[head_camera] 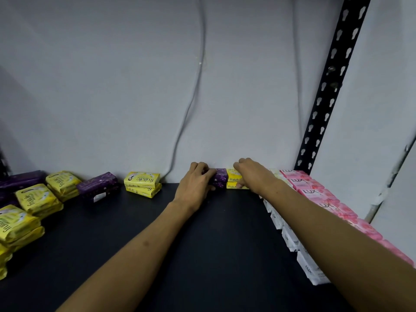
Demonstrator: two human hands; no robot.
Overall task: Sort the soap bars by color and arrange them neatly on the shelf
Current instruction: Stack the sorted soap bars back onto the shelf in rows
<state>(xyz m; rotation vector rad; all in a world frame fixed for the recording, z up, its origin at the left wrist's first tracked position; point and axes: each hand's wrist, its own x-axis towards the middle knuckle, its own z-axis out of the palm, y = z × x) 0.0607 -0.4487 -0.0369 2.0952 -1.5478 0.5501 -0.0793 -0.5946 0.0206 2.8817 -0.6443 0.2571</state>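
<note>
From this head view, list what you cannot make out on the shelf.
- Purple stack: the left hand covers its left part, so its bar count is unclear.
- Yellow stack: the right hand hides its right end.
- White bars: the right forearm covers their tops; print too small to read.
- Yellow bars at far left: cut off by the frame edge.

dim, even light | soft shadows upper left | wide-angle edge bending

Soap bars on a shelf (202, 244), against the wall (112, 86).
Loose stacks (38, 199) lie left; a two-high stack (142, 183) stands at the back; rows (315, 194) line the right edge, a post (326, 97) behind them.
</note>
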